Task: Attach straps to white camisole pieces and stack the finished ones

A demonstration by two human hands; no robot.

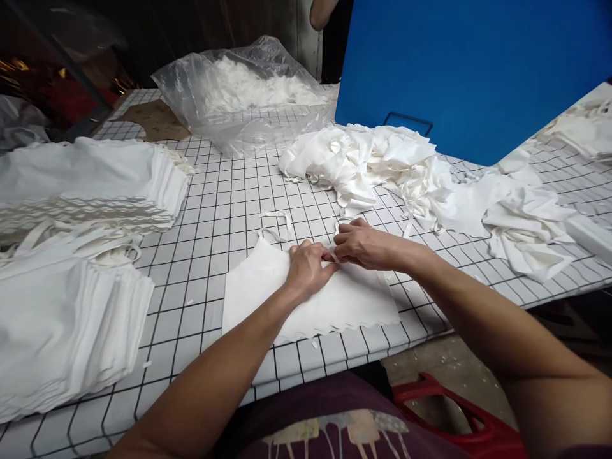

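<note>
Two hands at work, head view. Our left hand (306, 268) rests on a flat white fabric piece (306, 296) lying at the near edge of the gridded table (215, 217), its fingers pinched shut on the piece's top edge. Our right hand (366, 245) meets it there, fingers closed on the same edge. We list also: stacked white pieces (71, 319) at left, a loose fabric heap (373, 162) beyond, a plastic bag (243, 95), a blue board (468, 70).
</note>
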